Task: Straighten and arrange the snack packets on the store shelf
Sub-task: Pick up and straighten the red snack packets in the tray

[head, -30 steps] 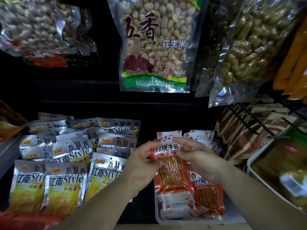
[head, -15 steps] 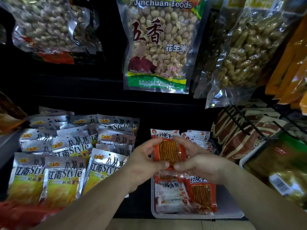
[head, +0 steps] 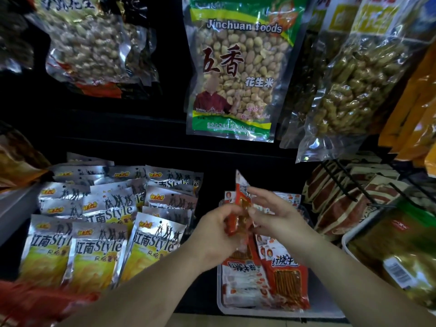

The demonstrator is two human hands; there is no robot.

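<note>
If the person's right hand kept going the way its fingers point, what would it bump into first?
The red packet, gripped edge-on by the left hand. The fingers of the right hand point left and seem to touch it, though blur hides the contact.

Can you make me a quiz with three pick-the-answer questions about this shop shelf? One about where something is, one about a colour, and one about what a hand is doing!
1. Where is the red snack packet that the hands hold?
A. above the white tray
B. on the floor
C. hanging from a hook

2. What colour is the bottom band of the hanging peanut bag?
A. blue
B. pink
C. green

3. What is the left hand doing?
A. resting flat and empty
B. gripping the red snack packet
C. pulling down the peanut bag

Answers:
1 A: the packet is raised over the tray of matching red packets.
2 C: a green band with a yellow stripe crosses the bottom.
3 B: its fingers curl round the packet, and the right hand pinches it too.
</note>
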